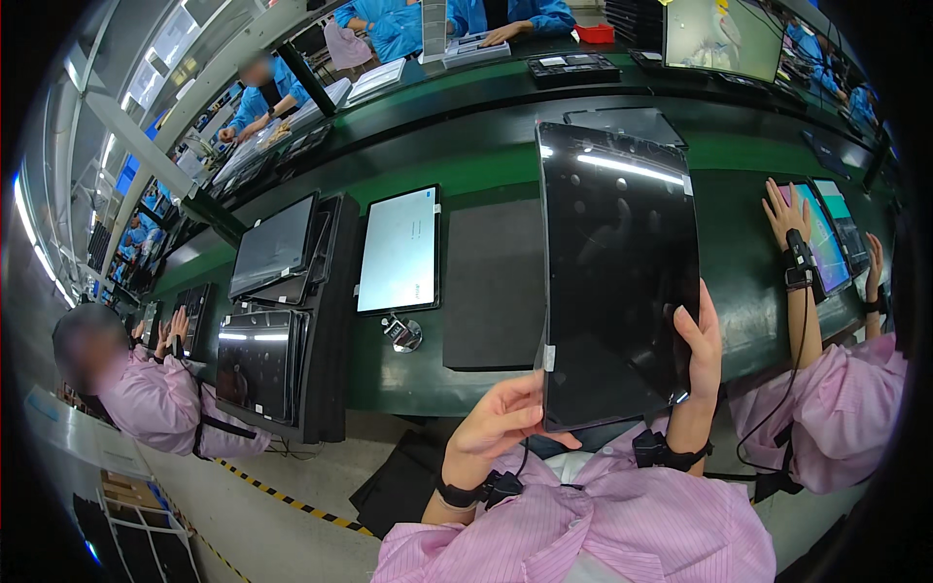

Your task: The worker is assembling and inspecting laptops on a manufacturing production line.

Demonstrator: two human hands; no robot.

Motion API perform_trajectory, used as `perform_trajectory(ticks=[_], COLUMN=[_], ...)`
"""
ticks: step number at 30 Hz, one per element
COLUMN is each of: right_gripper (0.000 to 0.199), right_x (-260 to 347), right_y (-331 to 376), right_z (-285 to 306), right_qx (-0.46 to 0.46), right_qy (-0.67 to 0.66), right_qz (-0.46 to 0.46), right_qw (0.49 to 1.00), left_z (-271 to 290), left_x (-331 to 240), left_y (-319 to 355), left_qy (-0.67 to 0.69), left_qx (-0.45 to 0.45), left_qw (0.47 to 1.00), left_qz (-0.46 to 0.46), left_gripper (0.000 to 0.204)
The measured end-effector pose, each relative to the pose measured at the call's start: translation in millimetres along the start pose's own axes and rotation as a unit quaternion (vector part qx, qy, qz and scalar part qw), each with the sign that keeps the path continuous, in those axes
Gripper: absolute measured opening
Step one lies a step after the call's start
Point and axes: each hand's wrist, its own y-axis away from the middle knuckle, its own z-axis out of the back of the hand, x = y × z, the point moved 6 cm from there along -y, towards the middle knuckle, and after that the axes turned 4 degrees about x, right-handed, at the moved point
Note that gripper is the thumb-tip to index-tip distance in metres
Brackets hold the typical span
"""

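Observation:
Upright in front of me is a black tablet with a dark, glossy screen. Smudges and light reflections show on its glass, and small white tabs stick out at its edges. My right hand grips its lower right edge, thumb over the front. At the lower left corner, my left hand holds the edge with curled fingers; part of them is hidden behind the tablet. Behind it on the bench lies a dark flat pad. To the pad's left, a tablet with a lit white screen lies near a small round metal stand.
Dark tablets are stacked in a black holder at left. A co-worker's hand touches a lit tablet at right. Another co-worker sits at far left. Beyond the green bench runs a raised shelf with a monitor.

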Motion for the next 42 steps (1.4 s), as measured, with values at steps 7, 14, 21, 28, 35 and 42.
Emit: perform_trajectory(ticks=[7, 14, 21, 28, 35, 42], right_gripper=[0.048, 0.051, 0.057, 0.055, 0.044, 0.033], right_x=[-7, -19, -35, -68, -8, 130], right_y=[-1, -7, -17, -49, -95, -141], right_z=[2, 2, -5, -34, -77, -84], right_qx=[0.01, 0.015, -0.004, 0.081, 0.364, 0.117], right_qy=[-0.001, 0.024, 0.073, 0.189, 0.665, 0.779], right_qz=[-0.016, -0.017, -0.039, -0.124, -0.277, 0.042], right_qw=[1.0, 0.999, 0.997, 0.971, 0.591, 0.615], left_z=[6, 19, 35, 77, 111, 112], left_x=[3, 1, -6, -13, -17, -26], left_y=[3, 11, 18, 31, 53, 50], left_qy=[-0.042, -0.013, 0.043, 0.132, 0.113, 0.043], left_qx=[-0.055, -0.086, -0.102, -0.057, -0.161, -0.172], left_qw=[0.997, 0.995, 0.99, 0.98, 0.972, 0.984], left_qz=[-0.019, -0.043, -0.082, -0.14, -0.127, 0.004], left_gripper=[0.044, 0.046, 0.046, 0.041, 0.042, 0.049])
